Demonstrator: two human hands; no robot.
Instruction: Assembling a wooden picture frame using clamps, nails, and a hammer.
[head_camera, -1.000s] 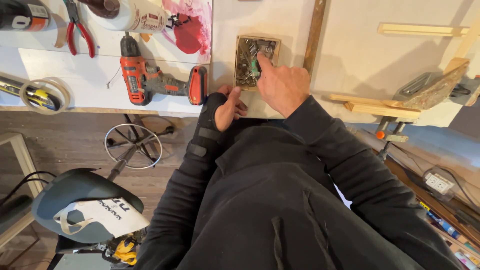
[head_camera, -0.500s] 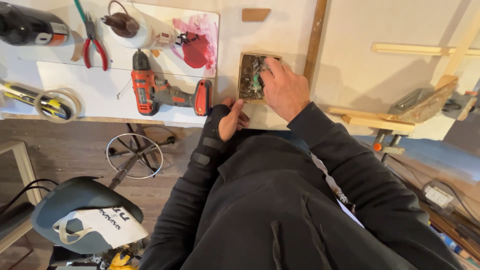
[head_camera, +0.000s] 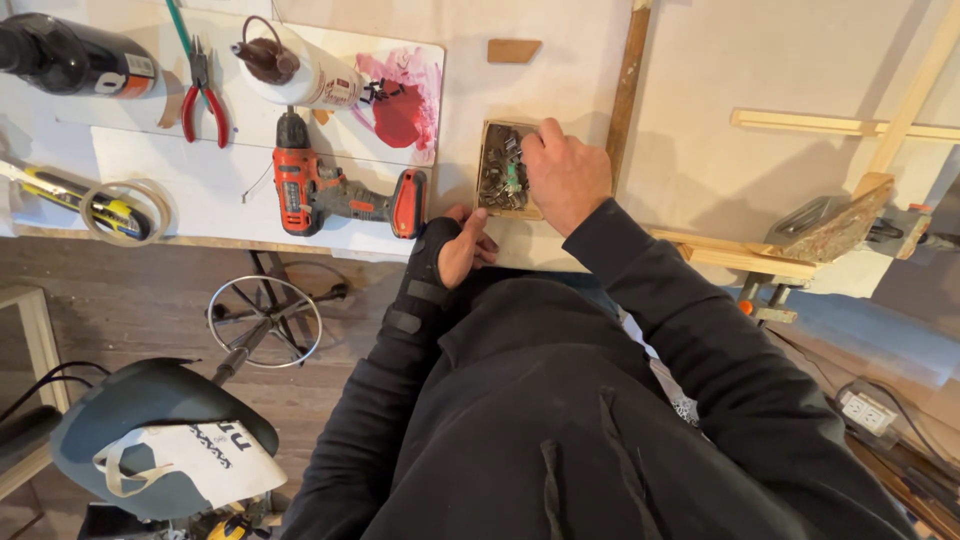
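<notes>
Right hand: the right hand (head_camera: 566, 178) is in the upper middle of the frame, over the right edge of the small box (head_camera: 507, 168). Fingers are curled narrow and their tips dip into the box among the metal pieces; whether they pinch one I cannot tell.
Left hand: the left hand (head_camera: 462, 243), with a black wrist brace, rests at the table edge just below the box — palm up, fingers loosely bent, holding nothing.
Small box: shallow wooden box on the white table (head_camera: 560, 70), filled with small grey metal clips and one green piece.
Nearby: an orange cordless drill (head_camera: 335, 190) lies left of the box; red pliers (head_camera: 202, 95) in the upper left; a tape roll (head_camera: 125, 210) at the far left.
</notes>
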